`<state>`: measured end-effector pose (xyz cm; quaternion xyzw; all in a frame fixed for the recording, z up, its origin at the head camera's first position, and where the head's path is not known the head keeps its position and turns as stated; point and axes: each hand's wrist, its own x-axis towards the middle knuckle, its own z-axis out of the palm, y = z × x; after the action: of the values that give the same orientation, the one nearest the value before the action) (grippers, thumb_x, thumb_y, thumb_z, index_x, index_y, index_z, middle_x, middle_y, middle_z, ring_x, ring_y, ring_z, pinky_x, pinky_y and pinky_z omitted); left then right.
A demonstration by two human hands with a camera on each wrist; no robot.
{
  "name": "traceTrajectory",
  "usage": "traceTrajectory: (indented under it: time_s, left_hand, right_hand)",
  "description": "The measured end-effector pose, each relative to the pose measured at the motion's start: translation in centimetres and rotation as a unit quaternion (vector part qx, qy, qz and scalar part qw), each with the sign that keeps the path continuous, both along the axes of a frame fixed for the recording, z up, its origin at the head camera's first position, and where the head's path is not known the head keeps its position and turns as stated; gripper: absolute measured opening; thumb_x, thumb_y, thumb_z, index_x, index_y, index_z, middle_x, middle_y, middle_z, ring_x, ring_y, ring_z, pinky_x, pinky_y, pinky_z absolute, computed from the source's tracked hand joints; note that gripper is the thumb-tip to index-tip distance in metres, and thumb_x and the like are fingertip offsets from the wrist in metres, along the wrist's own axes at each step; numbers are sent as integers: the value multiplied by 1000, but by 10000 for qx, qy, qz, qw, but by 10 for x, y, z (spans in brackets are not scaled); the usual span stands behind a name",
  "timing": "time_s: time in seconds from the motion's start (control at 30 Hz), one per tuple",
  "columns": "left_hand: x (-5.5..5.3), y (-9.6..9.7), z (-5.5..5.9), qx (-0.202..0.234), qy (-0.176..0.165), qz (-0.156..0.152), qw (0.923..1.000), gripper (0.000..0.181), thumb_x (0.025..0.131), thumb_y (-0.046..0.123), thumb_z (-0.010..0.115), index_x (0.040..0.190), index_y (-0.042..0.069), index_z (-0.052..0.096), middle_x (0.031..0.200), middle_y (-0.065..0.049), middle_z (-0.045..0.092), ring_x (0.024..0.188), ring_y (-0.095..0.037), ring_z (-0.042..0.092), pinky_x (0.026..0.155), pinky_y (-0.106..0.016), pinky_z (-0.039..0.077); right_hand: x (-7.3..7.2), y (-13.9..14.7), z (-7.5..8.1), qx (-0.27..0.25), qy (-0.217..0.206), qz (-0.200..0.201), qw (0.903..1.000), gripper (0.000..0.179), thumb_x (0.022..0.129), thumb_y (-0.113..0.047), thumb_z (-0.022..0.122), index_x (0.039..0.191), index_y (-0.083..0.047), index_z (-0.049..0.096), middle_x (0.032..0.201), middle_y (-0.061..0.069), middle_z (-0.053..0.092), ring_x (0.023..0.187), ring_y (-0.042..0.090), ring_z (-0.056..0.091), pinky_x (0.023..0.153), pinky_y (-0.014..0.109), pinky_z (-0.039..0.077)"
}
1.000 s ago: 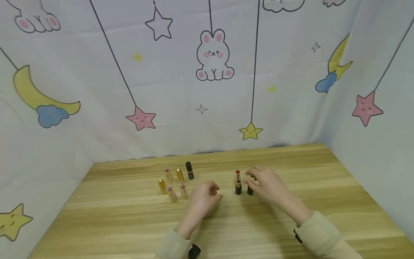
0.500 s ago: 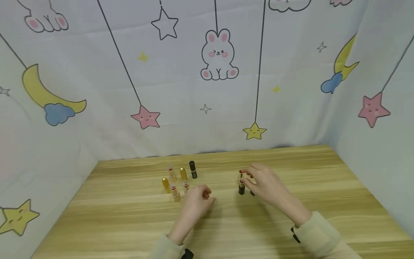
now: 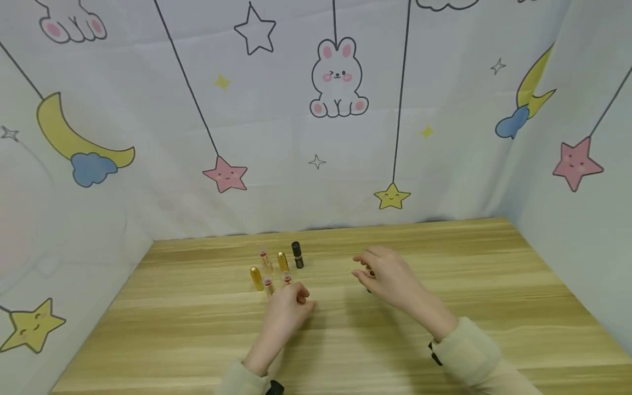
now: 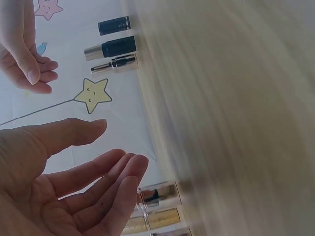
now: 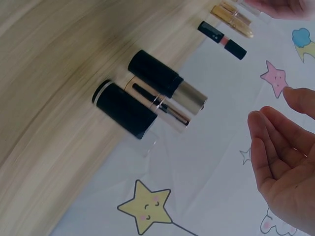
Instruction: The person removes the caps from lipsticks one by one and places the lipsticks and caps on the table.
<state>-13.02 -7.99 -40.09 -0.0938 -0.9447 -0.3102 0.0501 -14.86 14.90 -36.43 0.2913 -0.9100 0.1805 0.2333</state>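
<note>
My right hand (image 3: 387, 277) hovers over a small group of lipsticks and hides most of them in the head view. The right wrist view shows that group upright on the table: an uncapped black lipstick (image 5: 155, 73), a clear-cased lipstick (image 5: 170, 115) and a black cap (image 5: 125, 109). Nothing is in the right hand, whose fingers are loosely bent and apart from them. My left hand (image 3: 286, 310) is also free of objects, fingers relaxed. It is nearest the left group, partly covering two clear-capped lipsticks (image 3: 287, 280). In the left wrist view, a clear-cased lipstick (image 4: 160, 195) stands beyond its fingertips.
Further back in the left group stand gold lipsticks (image 3: 257, 278), another clear-capped lipstick (image 3: 266, 262) and a closed black lipstick (image 3: 297, 255). The wooden table (image 3: 444, 247) ends at a cloth backdrop (image 3: 276, 208) printed with stars, moons and rabbits.
My right hand has shifted left over the right-hand lipsticks, covering them from the head view. The left hand has drifted left toward the other group. The head view has tilted slightly.
</note>
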Motion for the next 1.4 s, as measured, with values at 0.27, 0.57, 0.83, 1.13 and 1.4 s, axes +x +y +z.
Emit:
traceTrajectory:
  time_s: [0.27,0.57,0.83,1.13,1.4]
  left_hand:
    - [3,-13,-3,-171,58,167,9997,15,75,14,76,82,2,70,69,-3,67,61,-9,56,57,-26,46]
    - [0,-24,-4,-313,45,413,9986,16,74,15,76,84,2,71,68,-2,67,60,-11,57,56,-28,46]
    - [-1,-30,-5,-373,-23,619,9974,14,76,16,76,78,3,72,64,0,63,55,-9,50,50,-24,39]
    - [-3,-35,-3,-372,30,647,9972,17,77,16,77,71,3,68,58,1,55,52,-9,43,48,-23,32]
    - [-3,-38,-5,-410,105,603,9973,18,74,13,75,81,-3,72,65,-4,64,57,-12,52,52,-27,43]
  right_hand:
    - [-4,-20,-4,-21,-124,68,9999,20,81,-19,76,98,-9,71,85,0,67,75,14,62,65,25,51]
    - [-8,-40,-6,-18,-553,172,9983,23,84,-22,73,102,-10,70,87,-1,66,78,14,61,67,23,50]
    - [-13,-61,-6,-91,-910,347,9952,29,87,-29,70,109,-11,68,92,0,67,82,16,63,70,27,50]
    - [-16,-89,-4,81,-1107,502,9925,34,87,-30,70,115,-12,65,99,2,69,86,14,64,74,29,53]
    - [-22,-110,-11,253,-1293,551,9897,41,87,-27,70,123,-9,61,111,6,67,100,20,64,87,36,52]
